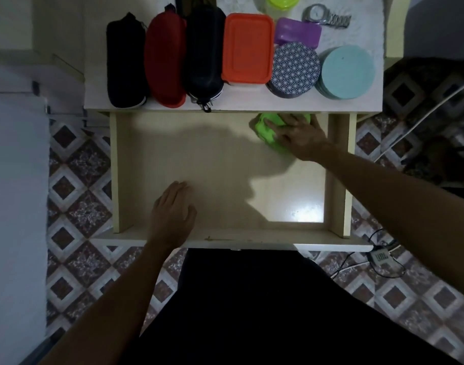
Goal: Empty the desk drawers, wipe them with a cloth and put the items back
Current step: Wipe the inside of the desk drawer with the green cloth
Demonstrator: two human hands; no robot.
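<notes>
The cream drawer (336,167) is pulled out wide and holds only a bright green cloth (267,130) in its far right corner. My right hand (302,138) presses flat on that cloth with fingers spread. My left hand (173,212) rests flat on the drawer floor near the front left, holding nothing. On the desk top (94,96) behind lie a black case (124,61), a red case (165,59), another black case (204,54), an orange-lidded box (248,48), a purple box (296,32), a patterned round tin (294,69) and turquoise discs (348,72).
A wristwatch (325,17) and a lime-lidded jar (283,1) sit further back on the desk. Patterned tiles cover the floor; cables and a small speaker (382,256) lie at the right. A white panel (15,206) stands on the left.
</notes>
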